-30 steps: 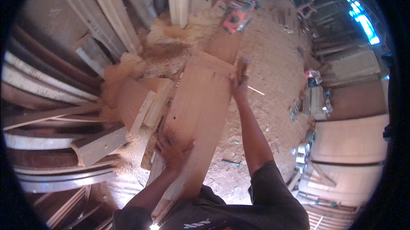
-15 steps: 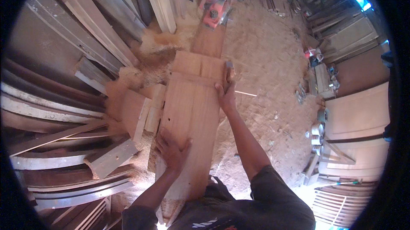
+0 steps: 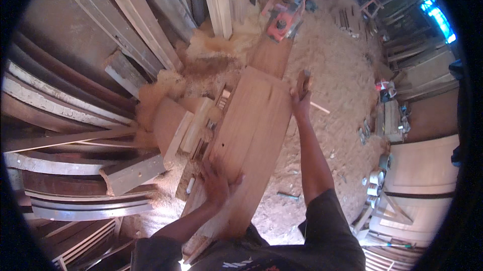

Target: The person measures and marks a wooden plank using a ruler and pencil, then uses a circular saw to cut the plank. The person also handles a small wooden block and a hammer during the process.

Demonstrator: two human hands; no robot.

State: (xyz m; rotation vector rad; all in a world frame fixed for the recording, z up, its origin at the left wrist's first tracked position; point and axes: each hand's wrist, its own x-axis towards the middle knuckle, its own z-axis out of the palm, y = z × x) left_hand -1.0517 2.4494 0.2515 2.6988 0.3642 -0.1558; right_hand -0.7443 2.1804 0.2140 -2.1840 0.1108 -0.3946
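A wide brown wooden board (image 3: 251, 125) runs away from my body, with a small dark hole near its left edge. My left hand (image 3: 217, 184) lies on its left side, fingers spread and thumb stretched out over the face. My right hand (image 3: 301, 104) is closed around a small brown wooden block (image 3: 304, 81), held just off the board's far right corner. Fingers hide part of the block, so I cannot tell whether it is a tool. Beyond the board's far end, a red power tool (image 3: 282, 24), perhaps a planer, rests on another plank (image 3: 271, 52).
Wooden blocks (image 3: 183, 132) and small items, one a white cylinder (image 3: 190, 185), sit left of the board. Timber (image 3: 143, 19) leans along the left wall. Sawdust covers the floor (image 3: 337, 95). Door panels (image 3: 422, 165) and white rolls (image 3: 375, 183) stand at the right.
The whole view has swung, shifting the scene rightward. My right hand has moved the block away from the board's edge. The board now slants more, uncovering small items on its left.
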